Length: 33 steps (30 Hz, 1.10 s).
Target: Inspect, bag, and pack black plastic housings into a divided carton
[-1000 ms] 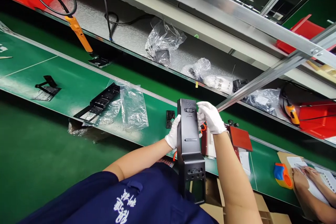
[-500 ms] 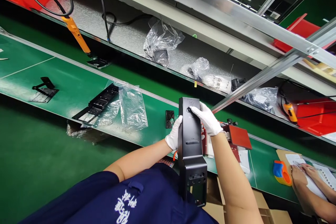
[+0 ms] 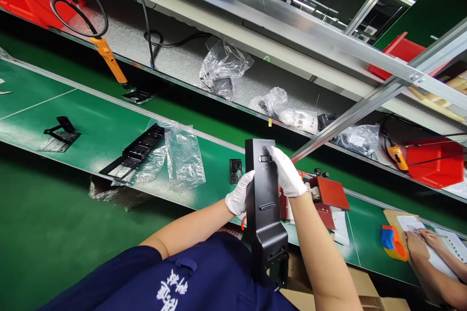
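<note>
A long black housing (image 3: 265, 187), probably plastic, stands nearly upright against my front, with an oval slot near its top, a raised bar in the middle and a stepped lower end. My left hand (image 3: 240, 194), in a white glove, grips its left edge. The white-gloved right hand (image 3: 289, 172) is closed along the upper right edge; its fingertips are partly hidden behind the part. Just beyond my left hand, a small black part with a green piece (image 3: 235, 171) lies on the green bench.
A black slotted bracket (image 3: 136, 148) and clear plastic bags (image 3: 184, 158) lie on the bench to the left. An orange electric screwdriver (image 3: 109, 60) hangs above it. A red box (image 3: 332, 192) stands at right. A metal strut (image 3: 365, 102) slants across. Another person's hands (image 3: 419, 243) rest over papers.
My right thumb has moved off the oval slot to the housing's right edge, uncovering the slot. The housing has tilted slightly, and its lower opening shows less. The view has shifted a little.
</note>
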Motion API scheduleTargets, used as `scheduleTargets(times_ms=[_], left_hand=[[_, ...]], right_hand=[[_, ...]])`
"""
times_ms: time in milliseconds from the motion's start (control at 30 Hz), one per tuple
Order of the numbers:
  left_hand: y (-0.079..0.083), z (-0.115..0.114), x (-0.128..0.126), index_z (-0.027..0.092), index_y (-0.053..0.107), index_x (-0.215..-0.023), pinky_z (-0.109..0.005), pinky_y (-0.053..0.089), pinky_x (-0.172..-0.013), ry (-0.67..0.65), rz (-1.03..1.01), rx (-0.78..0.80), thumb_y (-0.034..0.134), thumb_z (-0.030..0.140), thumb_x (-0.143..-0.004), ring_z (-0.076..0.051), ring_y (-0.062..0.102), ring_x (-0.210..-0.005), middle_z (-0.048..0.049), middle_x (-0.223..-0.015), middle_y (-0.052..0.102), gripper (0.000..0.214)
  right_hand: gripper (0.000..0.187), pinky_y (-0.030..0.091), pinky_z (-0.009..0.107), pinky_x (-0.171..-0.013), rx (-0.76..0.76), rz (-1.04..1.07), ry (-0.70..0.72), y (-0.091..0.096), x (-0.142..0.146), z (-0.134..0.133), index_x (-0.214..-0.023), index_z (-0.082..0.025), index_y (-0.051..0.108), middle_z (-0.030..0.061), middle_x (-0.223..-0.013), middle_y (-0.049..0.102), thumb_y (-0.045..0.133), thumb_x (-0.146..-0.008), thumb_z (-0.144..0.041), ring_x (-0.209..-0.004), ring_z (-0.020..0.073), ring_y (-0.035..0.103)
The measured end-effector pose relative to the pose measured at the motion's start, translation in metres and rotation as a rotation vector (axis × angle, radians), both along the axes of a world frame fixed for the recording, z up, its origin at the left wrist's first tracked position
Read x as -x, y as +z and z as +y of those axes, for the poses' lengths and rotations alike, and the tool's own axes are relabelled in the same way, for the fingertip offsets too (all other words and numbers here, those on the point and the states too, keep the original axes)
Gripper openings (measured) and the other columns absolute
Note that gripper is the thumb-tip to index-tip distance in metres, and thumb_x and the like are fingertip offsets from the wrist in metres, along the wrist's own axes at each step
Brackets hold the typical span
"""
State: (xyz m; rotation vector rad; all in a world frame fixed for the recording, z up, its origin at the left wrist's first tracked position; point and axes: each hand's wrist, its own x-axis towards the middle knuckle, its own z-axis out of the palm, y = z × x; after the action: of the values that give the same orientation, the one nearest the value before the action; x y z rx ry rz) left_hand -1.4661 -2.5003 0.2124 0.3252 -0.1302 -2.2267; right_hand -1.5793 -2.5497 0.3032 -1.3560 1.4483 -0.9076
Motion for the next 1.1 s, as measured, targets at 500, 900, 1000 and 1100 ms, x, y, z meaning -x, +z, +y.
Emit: scheduleTargets(times_ms=[500,900,1000,1100], left_hand=[[-0.004,-0.011,-0.01,0.012,0.067,-0.119,-0.042,0.048,-0.1,-0.062,0.078,0.077,0.067,0.057,-0.077,-0.028,0.069,-0.101,-0.012,-0.115,0.073,0.061],[-0.064,0.023,0.113,0.014,0.064,-0.117,-0.042,0.046,-0.103,-0.671,-0.242,0.124,0.062,0.053,-0.084,-0.029,0.064,-0.114,-0.0135,-0.121,0.068,0.051],[-0.092,0.073,0.158,0.017,0.066,-0.11,-0.047,0.048,-0.099,-0.791,-0.372,0.143,0.079,0.033,-0.072,-0.028,0.068,-0.1,-0.0126,-0.111,0.072,0.043],[-0.121,0.107,0.194,0.017,0.067,-0.101,-0.046,0.05,-0.094,-0.818,-0.524,0.107,0.082,0.028,-0.068,-0.025,0.07,-0.088,-0.0108,-0.099,0.073,0.038]], right_hand=[[0.074,0.032,0.038,-0.121,0.081,-0.193,-0.13,-0.03,0.03,0.049,-0.154,-0.032,0.023,0.003,-0.154,0.034,0.038,-0.091,-0.069,-0.141,0.0172,0.038],[0.077,0.054,0.028,-0.068,-0.526,0.024,-0.87,-0.145,0.068,0.31,-0.133,-0.013,0.051,0.0124,-0.119,0.061,0.05,-0.077,-0.065,-0.062,0.0111,0.054],[0.084,0.055,0.029,-0.068,-0.567,0.068,-0.947,-0.166,0.126,0.356,-0.137,-0.013,0.049,0.0119,-0.13,0.056,0.05,-0.074,-0.068,-0.066,0.0114,0.055],[0.084,0.056,0.03,-0.07,-0.608,0.103,-0.898,-0.188,0.18,0.386,-0.137,-0.015,0.051,0.0102,-0.134,0.055,0.049,-0.074,-0.07,-0.067,0.0124,0.057]])
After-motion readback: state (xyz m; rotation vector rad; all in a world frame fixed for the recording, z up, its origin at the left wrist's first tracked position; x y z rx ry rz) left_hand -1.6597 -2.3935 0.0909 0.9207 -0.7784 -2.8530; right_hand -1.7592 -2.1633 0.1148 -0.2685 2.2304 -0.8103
